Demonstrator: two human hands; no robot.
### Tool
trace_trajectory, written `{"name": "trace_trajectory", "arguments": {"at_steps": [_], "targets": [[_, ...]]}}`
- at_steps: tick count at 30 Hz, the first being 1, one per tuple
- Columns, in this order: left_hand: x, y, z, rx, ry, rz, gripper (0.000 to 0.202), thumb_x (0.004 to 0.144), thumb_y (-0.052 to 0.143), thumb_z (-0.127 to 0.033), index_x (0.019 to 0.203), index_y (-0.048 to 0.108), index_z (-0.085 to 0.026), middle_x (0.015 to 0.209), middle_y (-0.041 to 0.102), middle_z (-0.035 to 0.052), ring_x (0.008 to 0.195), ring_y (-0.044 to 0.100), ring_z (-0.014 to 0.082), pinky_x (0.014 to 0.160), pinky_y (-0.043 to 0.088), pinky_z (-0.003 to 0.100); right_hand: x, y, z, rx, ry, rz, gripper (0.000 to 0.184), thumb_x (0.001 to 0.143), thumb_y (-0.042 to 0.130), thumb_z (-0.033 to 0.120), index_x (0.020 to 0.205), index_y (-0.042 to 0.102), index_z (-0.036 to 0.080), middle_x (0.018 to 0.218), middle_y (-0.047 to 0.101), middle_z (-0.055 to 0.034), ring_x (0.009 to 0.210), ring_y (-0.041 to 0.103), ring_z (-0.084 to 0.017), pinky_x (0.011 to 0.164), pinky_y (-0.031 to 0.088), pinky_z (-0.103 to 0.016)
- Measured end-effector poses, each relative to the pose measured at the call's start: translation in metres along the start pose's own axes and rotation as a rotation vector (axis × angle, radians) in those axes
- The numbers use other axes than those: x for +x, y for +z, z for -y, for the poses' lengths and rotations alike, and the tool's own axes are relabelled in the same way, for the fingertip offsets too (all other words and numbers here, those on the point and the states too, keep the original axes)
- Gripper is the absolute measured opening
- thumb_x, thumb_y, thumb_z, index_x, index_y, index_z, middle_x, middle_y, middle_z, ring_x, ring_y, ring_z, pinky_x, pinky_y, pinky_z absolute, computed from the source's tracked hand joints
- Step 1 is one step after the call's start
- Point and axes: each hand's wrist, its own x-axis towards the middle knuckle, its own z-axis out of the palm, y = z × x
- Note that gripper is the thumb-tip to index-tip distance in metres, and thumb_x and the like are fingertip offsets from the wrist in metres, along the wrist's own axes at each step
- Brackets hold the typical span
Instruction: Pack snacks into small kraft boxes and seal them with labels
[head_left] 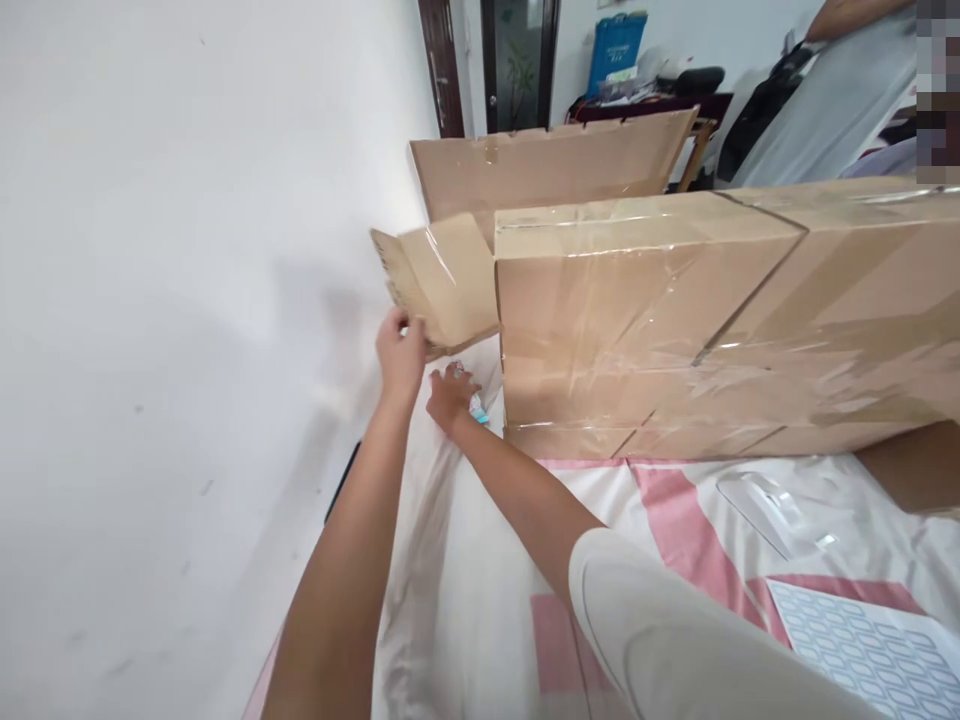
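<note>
My left hand (pixel 401 352) pinches the near edge of a bent cardboard flap (pixel 450 270), which stands between the wall and a large taped cardboard box (pixel 645 340). Just to the right and lower, my right hand (pixel 452 393) reaches down to the white sheet with fingers curled over a small white, blue and pink thing (pixel 478 408). Most of that small thing is hidden under the hand, so its kind does not show. The big box stands on its side, its left end beside my right hand.
A white wall (pixel 187 300) bounds the left side. Behind the box rises another cardboard panel (pixel 555 165). On the pink-and-white sheet (pixel 675 520) lie a clear plastic package (pixel 780 510) and a patterned sheet (pixel 877 640). A person in grey clothing (pixel 832 110) stands at the far right.
</note>
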Motion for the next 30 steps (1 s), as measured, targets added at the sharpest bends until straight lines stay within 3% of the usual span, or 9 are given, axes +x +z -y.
{"name": "trace_trajectory", "arguments": {"at_steps": [3, 6, 9, 12, 14, 17, 22, 26, 30], "targets": [[-0.055, -0.070, -0.036, 0.120, 0.051, -0.136, 0.032, 0.093, 0.057, -0.022, 0.070, 0.036, -0.020, 0.068, 0.033, -0.0067, 0.067, 0.033, 0.0085, 0.063, 0.031, 0.022, -0.003, -0.005, -0.001, 0.016, 0.013, 0.026, 0.056, 0.099, 0.049, 0.026, 0.154, 0.039, 0.028, 0.168, 0.016, -0.0157, 0.143, 0.030, -0.044, 0.103, 0.037, -0.065], [-0.150, -0.140, -0.065, 0.422, 0.010, -0.235, 0.034, 0.093, 0.058, -0.040, 0.072, 0.041, -0.020, 0.062, 0.036, -0.0069, 0.061, 0.035, 0.0098, 0.058, 0.030, 0.024, -0.012, -0.019, -0.001, 0.051, -0.002, 0.039, 0.056, 0.099, 0.048, 0.019, 0.154, 0.040, 0.026, 0.167, 0.015, -0.0177, 0.142, 0.030, -0.041, 0.104, 0.036, -0.061], [-0.250, -0.201, -0.072, 0.715, -0.152, -0.403, 0.034, 0.086, 0.059, -0.053, 0.077, 0.053, -0.021, 0.061, 0.048, -0.0049, 0.058, 0.045, 0.0129, 0.058, 0.035, 0.025, -0.029, -0.032, 0.000, 0.108, -0.043, 0.063, 0.052, 0.095, 0.053, 0.013, 0.146, 0.050, 0.023, 0.164, 0.022, -0.0199, 0.138, 0.036, -0.040, 0.102, 0.037, -0.060], [-0.323, -0.247, -0.067, 0.875, -0.347, -0.510, 0.039, 0.081, 0.055, -0.061, 0.086, 0.060, -0.023, 0.068, 0.061, 0.0005, 0.068, 0.059, 0.0214, 0.062, 0.042, 0.030, -0.059, -0.038, -0.001, 0.175, -0.106, 0.110, 0.049, 0.088, 0.059, 0.012, 0.137, 0.058, 0.022, 0.155, 0.037, -0.0192, 0.132, 0.044, -0.039, 0.098, 0.042, -0.056], [-0.352, -0.259, -0.067, 0.906, -0.425, -0.529, 0.041, 0.080, 0.055, -0.062, 0.090, 0.063, -0.023, 0.072, 0.065, 0.0028, 0.073, 0.063, 0.0247, 0.063, 0.045, 0.032, -0.091, -0.039, -0.004, 0.232, -0.166, 0.139, 0.051, 0.089, 0.058, 0.017, 0.139, 0.057, 0.026, 0.150, 0.042, -0.0162, 0.127, 0.049, -0.037, 0.095, 0.047, -0.051], [-0.375, -0.246, -0.071, 0.875, -0.414, -0.460, 0.040, 0.084, 0.055, -0.060, 0.092, 0.064, -0.023, 0.073, 0.067, 0.0030, 0.071, 0.064, 0.0234, 0.063, 0.047, 0.031, -0.150, -0.040, -0.018, 0.311, -0.270, 0.163, 0.055, 0.093, 0.055, 0.029, 0.147, 0.048, 0.035, 0.155, 0.038, -0.0093, 0.128, 0.051, -0.032, 0.097, 0.048, -0.044], [-0.382, -0.172, -0.079, 0.772, -0.180, -0.121, 0.029, 0.096, 0.052, -0.046, 0.096, 0.065, -0.021, 0.075, 0.070, 0.0009, 0.065, 0.066, 0.0179, 0.061, 0.048, 0.026, -0.258, -0.053, -0.074, 0.576, -0.381, 0.050, 0.060, 0.091, 0.058, 0.034, 0.150, 0.049, 0.029, 0.158, 0.036, -0.0108, 0.136, 0.047, -0.031, 0.109, 0.043, -0.045], [-0.386, -0.128, -0.081, 0.718, 0.111, 0.109, 0.020, 0.101, 0.051, -0.035, 0.101, 0.064, -0.019, 0.085, 0.073, 0.0031, 0.075, 0.070, 0.0181, 0.065, 0.050, 0.026, -0.323, -0.076, -0.159, 0.710, -0.322, -0.190, 0.053, 0.089, 0.061, 0.032, 0.142, 0.057, 0.024, 0.154, 0.043, -0.0135, 0.140, 0.046, -0.031, 0.114, 0.041, -0.051], [-0.390, -0.109, -0.079, 0.566, 0.475, 0.362, 0.012, 0.099, 0.056, -0.018, 0.109, 0.063, -0.019, 0.102, 0.076, 0.0056, 0.088, 0.071, 0.0181, 0.078, 0.053, 0.029, -0.371, -0.118, -0.268, 0.795, -0.250, -0.451, 0.047, 0.088, 0.069, 0.033, 0.134, 0.063, 0.024, 0.141, 0.059, -0.0120, 0.135, 0.052, -0.029, 0.117, 0.040, -0.052]]}}
